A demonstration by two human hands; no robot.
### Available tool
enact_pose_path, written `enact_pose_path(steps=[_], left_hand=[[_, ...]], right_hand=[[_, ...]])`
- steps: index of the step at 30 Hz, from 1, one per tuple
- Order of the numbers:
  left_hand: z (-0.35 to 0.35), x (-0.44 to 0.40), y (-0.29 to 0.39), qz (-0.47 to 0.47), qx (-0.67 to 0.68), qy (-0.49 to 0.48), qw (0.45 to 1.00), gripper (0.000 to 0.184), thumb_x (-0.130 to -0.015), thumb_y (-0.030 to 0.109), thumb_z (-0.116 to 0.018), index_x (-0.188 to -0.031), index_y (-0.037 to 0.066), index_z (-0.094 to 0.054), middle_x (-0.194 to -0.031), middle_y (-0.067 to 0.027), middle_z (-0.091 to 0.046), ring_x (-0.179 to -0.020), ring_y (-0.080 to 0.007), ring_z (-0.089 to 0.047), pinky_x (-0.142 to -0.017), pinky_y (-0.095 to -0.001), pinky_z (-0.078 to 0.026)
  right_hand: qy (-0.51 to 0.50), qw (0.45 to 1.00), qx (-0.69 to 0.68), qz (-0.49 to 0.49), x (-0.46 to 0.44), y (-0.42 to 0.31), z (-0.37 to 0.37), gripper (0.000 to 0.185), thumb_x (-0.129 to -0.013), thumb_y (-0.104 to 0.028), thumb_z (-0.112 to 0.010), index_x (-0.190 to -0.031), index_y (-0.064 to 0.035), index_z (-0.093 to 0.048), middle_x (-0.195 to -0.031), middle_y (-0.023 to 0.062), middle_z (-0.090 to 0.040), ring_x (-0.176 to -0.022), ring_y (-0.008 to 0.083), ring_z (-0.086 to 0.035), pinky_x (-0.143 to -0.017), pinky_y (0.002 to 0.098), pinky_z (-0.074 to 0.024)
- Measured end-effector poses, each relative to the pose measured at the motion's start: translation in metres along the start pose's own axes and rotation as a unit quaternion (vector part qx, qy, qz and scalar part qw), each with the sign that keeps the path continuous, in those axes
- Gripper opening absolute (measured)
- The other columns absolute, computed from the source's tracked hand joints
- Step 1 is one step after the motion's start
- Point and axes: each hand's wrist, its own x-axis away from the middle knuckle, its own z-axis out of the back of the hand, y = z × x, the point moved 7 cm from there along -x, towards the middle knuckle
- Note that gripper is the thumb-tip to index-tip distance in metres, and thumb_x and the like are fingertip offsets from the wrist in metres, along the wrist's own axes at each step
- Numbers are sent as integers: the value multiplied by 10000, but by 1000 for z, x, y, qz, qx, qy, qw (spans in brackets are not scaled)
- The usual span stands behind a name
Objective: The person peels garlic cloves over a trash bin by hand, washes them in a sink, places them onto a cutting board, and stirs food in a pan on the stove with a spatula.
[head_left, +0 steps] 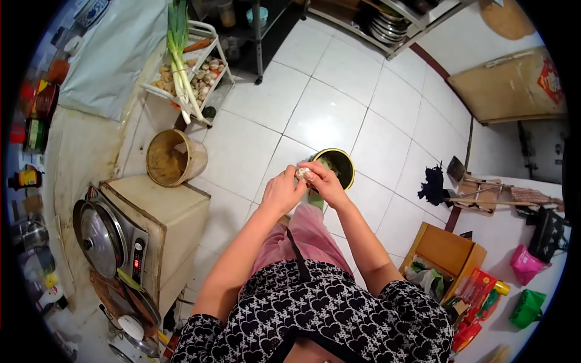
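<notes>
A pale bulb [303, 173], its underside hidden by fingertips, sits pinched between the left hand [283, 192] and right hand [327, 185], both forearms angled inward, above the near rim of a bin [336, 169]. A cooker display [138, 257] glows illegibly red at eight o'clock.
</notes>
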Motion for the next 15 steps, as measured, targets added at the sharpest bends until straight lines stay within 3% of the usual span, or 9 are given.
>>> enact_pose_path(steps=[4,10,15], left_hand=[[-34,-5,29,9,-1,-23,1000,285,-795,242,-513,-933,-7,-504,-781,-205,-611,-740,-384,-591,-654,-449,-466],[-98,-18,78,30,-47,-40,998,321,-794,264,-495,-947,-14,-540,-729,-221,-611,-695,-389,-600,-652,-451,-481],[-155,-32,113,13,-67,-59,996,342,-801,272,-473,-922,-42,-536,-708,-246,-602,-689,-415,-595,-650,-471,-481]], right_hand=[[55,995,80,33,27,-9,32,258,-889,-127,-551,-1118,-19,-597,-967,0,-521,-838,85,-527,-709,216,-447],[171,984,39,25,63,8,104,226,-851,-146,-612,-1040,-26,-645,-877,46,-576,-799,125,-536,-721,246,-429],[181,983,23,9,92,8,162,218,-857,-159,-611,-1023,-22,-651,-849,14,-564,-711,71,-519,-566,209,-418]])
